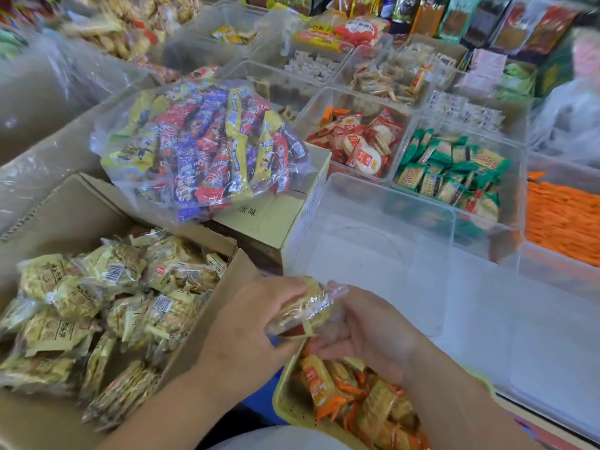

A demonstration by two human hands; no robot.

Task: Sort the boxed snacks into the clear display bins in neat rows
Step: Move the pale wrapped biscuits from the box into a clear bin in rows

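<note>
Holding a snack packet [302, 311] between both hands, over the gap between the cardboard box [81, 209] and the yellow basket [285, 404]. Left hand [256, 323] curled over its top and left edge, right hand [367, 326] cupping it from below and the right, fingers [285, 289] of both closed on the wrapper. Just short of the empty clear bin [389, 196], ahead and to the right; not yet placed, by the look of it.

Likely to slip if gripped only by the loose film, given a slick wrapper sliding over the cake inside. Would then drop among the orange packets in the basket below and mix the stock. Could crack under a hard squeeze, judging by the thin, brittle-looking disc. May also settle crooked in the bin, being round and puffed, with a smooth floor giving no hold and spoiling a neat row.

Crinkly, glossy transparent film with a pale yellow printed band; flat round cake inside, rough-grained. Matte corrugated card for the box, heaped with matching packets. Rigid see-through plastic with rounded corners for the bin. Perforated yellow plastic for the basket.
</note>
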